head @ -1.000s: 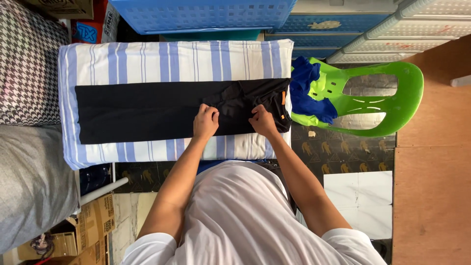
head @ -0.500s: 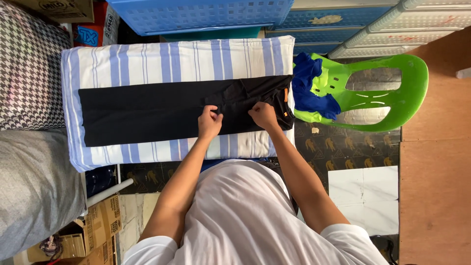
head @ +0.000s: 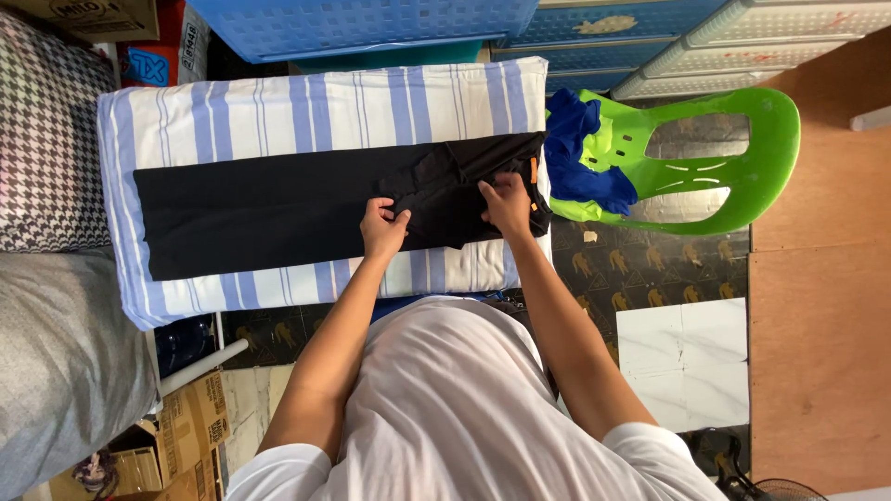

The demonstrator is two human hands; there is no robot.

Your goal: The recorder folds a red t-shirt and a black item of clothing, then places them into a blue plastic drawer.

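Up close, both hands pinch the black trousers point(head: 278, 209). Left hand point(head: 382, 227) and right hand point(head: 509, 206) curl their fingers, tips buried in dark folds.

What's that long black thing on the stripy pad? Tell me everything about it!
The black trousers are soft, plain cloth, laid flat and stretched lengthwise along the striped pad. The legs run smooth towards the left; the waist end on the right is bunched and creased, with a small orange tag near its edge. The left hand pinches a fold near the middle, and the right hand presses on the waist part. That end reaches the pad's right edge, beside a green chair.
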